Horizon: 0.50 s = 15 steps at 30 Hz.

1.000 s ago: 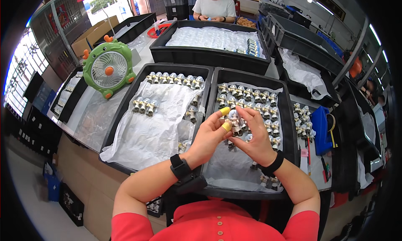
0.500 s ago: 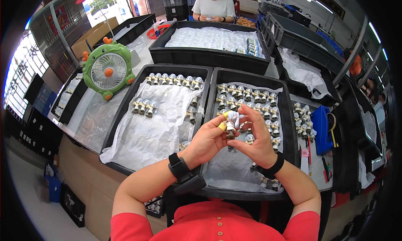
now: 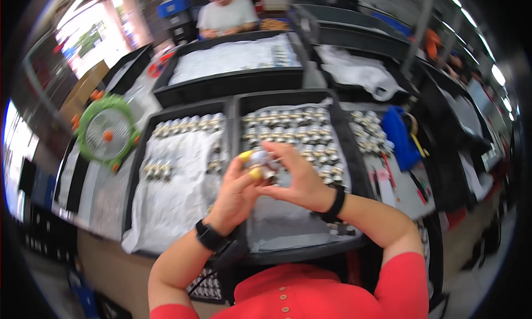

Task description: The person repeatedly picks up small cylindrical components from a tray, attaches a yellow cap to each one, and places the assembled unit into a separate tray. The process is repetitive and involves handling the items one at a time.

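In front of me, over the right black tray (image 3: 241,136), I hold a small white figurine (image 3: 259,159) with a rounded top. My left hand (image 3: 233,194), with yellow covers on its fingertips, is closed around its left side. My right hand (image 3: 302,180) has curved fingers and meets the figurine from the right with index finger and thumb. Motion blur hides the figurine's details. Below it, rows of similar figurines (image 3: 288,135) stand on white paper in the right tray. The left black tray (image 3: 138,172) holds a back row and a small group of figurines (image 3: 159,169) on crumpled paper.
A green animal-shaped fan (image 3: 105,132) stands left. Another black tray (image 3: 233,80) lies beyond, with a person (image 3: 227,17) behind it. More figurines (image 3: 370,132), a blue holder (image 3: 400,139) and pens (image 3: 390,172) lie right of the trays. Stacked trays (image 3: 354,34) stand at the back right.
The whole view has turned, shifting the trays and fan left and blurring the scene. Both hands stay on the figurine, which appears tilted differently, its rounded top now more toward me.
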Motion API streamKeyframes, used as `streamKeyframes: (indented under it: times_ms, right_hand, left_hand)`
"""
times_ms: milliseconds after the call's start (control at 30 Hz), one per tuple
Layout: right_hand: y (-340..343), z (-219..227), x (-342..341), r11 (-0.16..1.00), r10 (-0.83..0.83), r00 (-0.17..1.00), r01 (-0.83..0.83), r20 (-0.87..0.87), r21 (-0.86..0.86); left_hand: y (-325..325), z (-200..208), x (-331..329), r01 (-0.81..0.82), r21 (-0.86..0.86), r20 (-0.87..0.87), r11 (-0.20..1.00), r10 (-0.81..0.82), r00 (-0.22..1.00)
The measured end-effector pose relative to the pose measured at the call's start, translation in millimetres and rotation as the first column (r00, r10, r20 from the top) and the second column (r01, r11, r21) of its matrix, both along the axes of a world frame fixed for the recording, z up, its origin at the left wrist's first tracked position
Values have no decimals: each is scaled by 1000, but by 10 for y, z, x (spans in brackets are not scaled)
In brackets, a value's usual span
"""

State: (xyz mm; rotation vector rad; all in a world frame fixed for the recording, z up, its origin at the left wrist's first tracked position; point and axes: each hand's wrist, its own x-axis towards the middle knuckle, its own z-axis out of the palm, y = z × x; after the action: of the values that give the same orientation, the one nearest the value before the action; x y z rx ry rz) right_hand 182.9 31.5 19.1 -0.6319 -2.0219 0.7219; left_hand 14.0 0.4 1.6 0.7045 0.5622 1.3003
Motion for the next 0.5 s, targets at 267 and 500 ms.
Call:
streamKeyframes:
  times_ms: [267,500]
  right_hand:
    - [-65,-138,-7,966,-185,982,172,50,195]
    - [-809,592,1581,919,-391,908,395,153,8]
  left_hand:
    - [-174,65,23,38,112,-240,993,-10,971]
    - [-223,105,163,176,134,-350,975,-119,929]
